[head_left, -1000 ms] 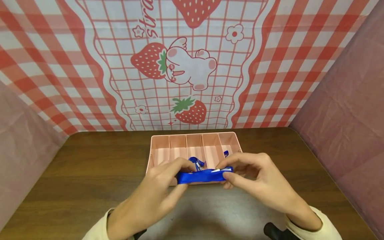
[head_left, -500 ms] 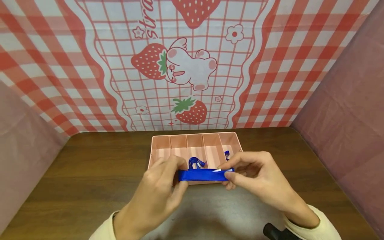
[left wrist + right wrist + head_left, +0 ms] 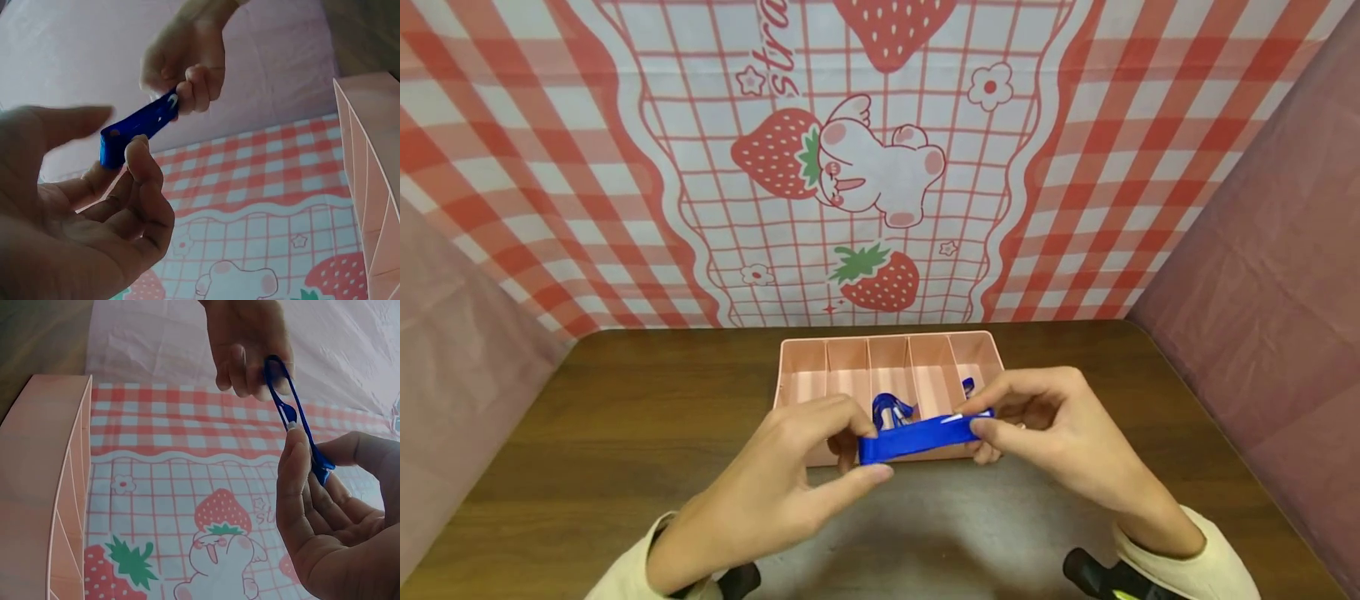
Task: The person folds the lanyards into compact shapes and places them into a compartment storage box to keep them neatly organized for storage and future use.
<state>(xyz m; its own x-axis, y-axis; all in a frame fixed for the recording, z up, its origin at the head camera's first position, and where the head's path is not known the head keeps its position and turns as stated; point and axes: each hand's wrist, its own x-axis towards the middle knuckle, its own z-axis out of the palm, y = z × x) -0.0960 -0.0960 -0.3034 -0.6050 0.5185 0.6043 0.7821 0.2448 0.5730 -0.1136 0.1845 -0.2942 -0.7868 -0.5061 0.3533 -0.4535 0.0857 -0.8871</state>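
A blue ribbon loop [image 3: 917,437] stretches between my two hands, above the front of the pink tray. My right hand [image 3: 1052,433] pinches its right end between thumb and fingers; small white bits show along the top edge there. At the other end, my left hand [image 3: 797,467] has its curled fingers at the fold, and the thumb stands apart from the ribbon. The left wrist view shows the loop [image 3: 111,153] lying against the left fingers, with a fingertip showing inside it. Seen edge-on in the right wrist view, the ribbon [image 3: 299,409] forms a long narrow loop.
The pink divided tray [image 3: 801,342] sits on the brown wooden table [image 3: 662,400]. A blue-and-white bundle [image 3: 891,408] lies in its middle compartment, and another blue piece [image 3: 967,385] in the rightmost one. A strawberry-print cloth [image 3: 880,167] hangs behind.
The ribbon's right end has risen slightly with my right hand, so the ribbon now slants. My left thumb has come away from the ribbon, and the left hand has opened wider.
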